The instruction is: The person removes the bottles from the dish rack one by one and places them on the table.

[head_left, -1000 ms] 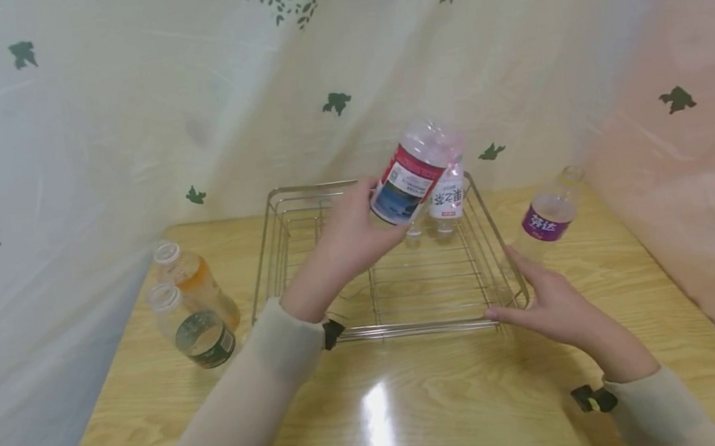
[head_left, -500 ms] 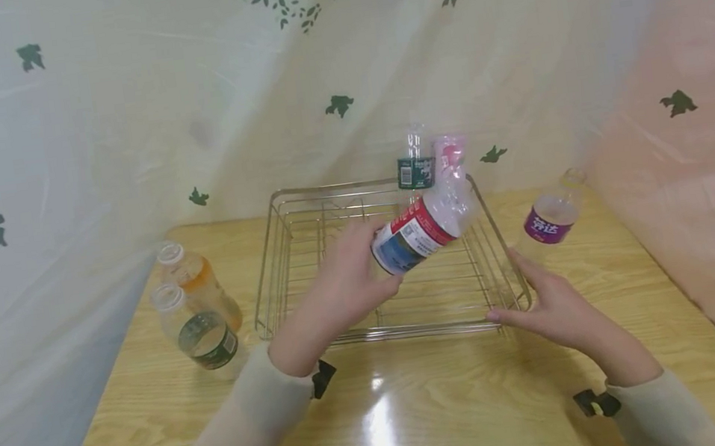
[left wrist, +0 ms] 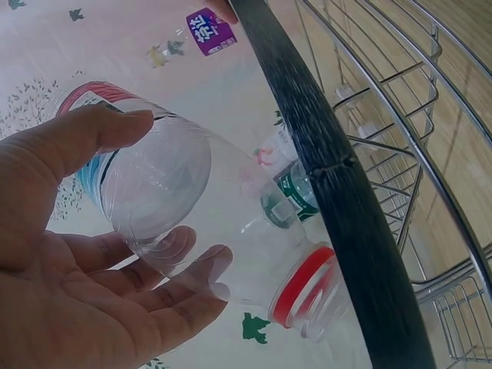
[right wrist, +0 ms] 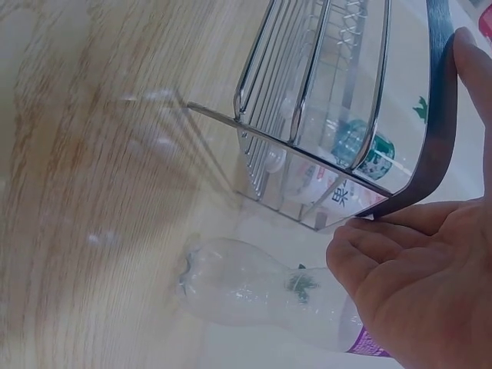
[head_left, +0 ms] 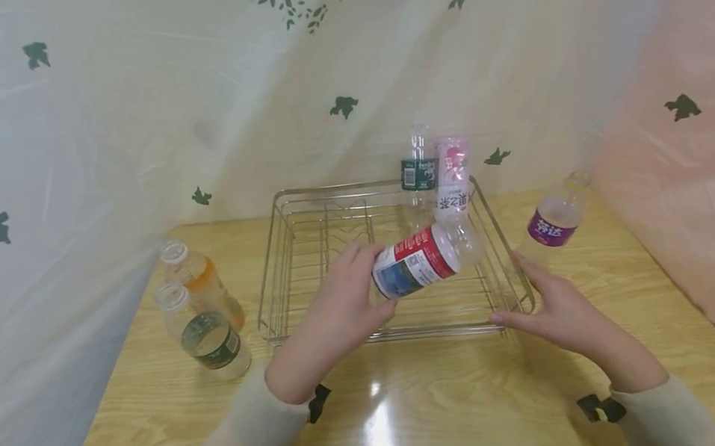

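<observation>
My left hand [head_left: 331, 305] grips a clear plastic bottle [head_left: 413, 261] with a red and blue label, tilted over the wire basket [head_left: 326, 191]. In the left wrist view, the thumb and fingers wrap its clear shoulder, with the red-ringed neck [left wrist: 304, 288] pointing lower right. The right hand [head_left: 562, 309] holds the basket's front right corner, thumb on the front rim and fingers along the right side. Inside the basket's back right corner stand a green-labelled bottle [head_left: 419, 176] and a pink bottle [head_left: 453, 173], their lower parts partly covered by the held bottle.
Two bottles stand left of the basket: an orange-banded one [head_left: 202, 277] and a green-labelled one [head_left: 210, 340]. On the right, a purple-labelled bottle [head_left: 553, 223] stands just beyond the right hand. A patterned cloth [head_left: 213, 106] hangs behind the wooden table [head_left: 456, 406].
My left hand has brought its bottle down and toward me, tilting it nearer to horizontal. This uncovers the green-labelled bottle behind. The right hand stays at the basket's corner.
</observation>
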Demonstrator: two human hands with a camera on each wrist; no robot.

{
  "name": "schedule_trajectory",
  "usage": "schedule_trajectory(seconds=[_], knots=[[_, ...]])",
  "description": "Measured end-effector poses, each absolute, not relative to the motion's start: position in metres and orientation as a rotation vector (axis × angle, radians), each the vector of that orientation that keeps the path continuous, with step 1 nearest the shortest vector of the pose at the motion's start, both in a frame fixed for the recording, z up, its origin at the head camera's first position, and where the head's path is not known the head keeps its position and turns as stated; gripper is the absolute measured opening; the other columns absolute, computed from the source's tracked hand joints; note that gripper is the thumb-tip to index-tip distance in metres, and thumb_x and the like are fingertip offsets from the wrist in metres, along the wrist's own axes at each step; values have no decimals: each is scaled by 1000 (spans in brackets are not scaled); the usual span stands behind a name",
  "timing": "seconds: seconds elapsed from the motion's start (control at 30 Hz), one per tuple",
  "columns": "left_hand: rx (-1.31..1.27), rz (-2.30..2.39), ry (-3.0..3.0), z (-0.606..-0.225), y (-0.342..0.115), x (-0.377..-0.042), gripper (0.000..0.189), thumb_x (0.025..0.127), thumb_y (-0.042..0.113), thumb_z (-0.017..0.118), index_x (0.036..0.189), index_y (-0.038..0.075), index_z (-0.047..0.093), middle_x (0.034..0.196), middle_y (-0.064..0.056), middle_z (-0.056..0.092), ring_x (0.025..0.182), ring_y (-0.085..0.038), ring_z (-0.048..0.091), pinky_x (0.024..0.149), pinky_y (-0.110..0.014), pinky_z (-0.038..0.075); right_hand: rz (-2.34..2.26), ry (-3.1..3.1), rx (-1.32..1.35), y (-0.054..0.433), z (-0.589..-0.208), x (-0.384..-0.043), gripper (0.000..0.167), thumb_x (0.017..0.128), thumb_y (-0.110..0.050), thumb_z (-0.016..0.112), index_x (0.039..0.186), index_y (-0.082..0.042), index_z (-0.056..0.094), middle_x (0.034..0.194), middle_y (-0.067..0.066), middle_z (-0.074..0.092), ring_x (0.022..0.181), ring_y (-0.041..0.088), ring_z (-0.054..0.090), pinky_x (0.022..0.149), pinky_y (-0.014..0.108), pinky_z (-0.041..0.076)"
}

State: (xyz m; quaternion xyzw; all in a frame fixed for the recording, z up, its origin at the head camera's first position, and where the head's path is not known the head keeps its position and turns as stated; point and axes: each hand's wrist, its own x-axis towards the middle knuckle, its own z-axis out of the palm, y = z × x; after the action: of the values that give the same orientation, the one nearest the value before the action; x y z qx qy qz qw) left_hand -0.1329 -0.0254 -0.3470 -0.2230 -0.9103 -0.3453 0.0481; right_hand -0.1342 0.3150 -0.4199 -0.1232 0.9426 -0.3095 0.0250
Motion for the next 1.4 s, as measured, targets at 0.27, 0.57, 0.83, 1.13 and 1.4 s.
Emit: schedule_trajectory(seconds=[0.27, 0.57, 0.83, 1.13, 1.4], knots=[[-710, -946, -2762, -348, -29, -130, 70, 74, 7, 90, 135, 3, 56, 125, -4, 56, 116, -21, 53, 100, -35, 47, -979, 2941, -400, 314, -419, -132, 118, 82, -55, 81, 163, -4, 11, 160, 31, 23, 139, 58, 27, 108, 73, 27], [-738, -792, -2763, -347, -31, -126, 71, 75, 9, 90, 137, 4, 55, 128, -6, 56, 117, -22, 52, 99, -35, 48, -1087, 3017, -495, 305, -409, -123, 118, 78, -47, 88, 165, -26, 11, 162, 25, 23, 138, 59, 29, 102, 78, 29], [-776, -671, -2734, -343, -29, -122, 72, 73, 8, 90, 136, 2, 55, 125, -7, 56, 112, -22, 53, 95, -33, 51, -1143, 3114, -743, 289, -387, -113, 118, 70, -34, 96, 163, -22, 25, 160, 19, 33, 138, 52, 36, 102, 75, 35], [-819, -563, -2741, -337, -26, -119, 70, 76, 12, 89, 137, 1, 55, 128, -9, 57, 116, -23, 53, 101, -34, 48, -1077, 3217, -1070, 276, -366, -106, 118, 66, -33, 97, 162, -16, 30, 158, 15, 39, 139, 40, 42, 107, 59, 40], [-863, -435, -2761, -335, -20, -116, 69, 79, 11, 85, 138, -3, 53, 133, -13, 56, 125, -29, 51, 111, -37, 41, -973, 3261, -1359, 258, -349, -101, 98, 88, -66, 67, 157, -4, 37, 154, 15, 44, 138, 38, 44, 115, 41, 35]])
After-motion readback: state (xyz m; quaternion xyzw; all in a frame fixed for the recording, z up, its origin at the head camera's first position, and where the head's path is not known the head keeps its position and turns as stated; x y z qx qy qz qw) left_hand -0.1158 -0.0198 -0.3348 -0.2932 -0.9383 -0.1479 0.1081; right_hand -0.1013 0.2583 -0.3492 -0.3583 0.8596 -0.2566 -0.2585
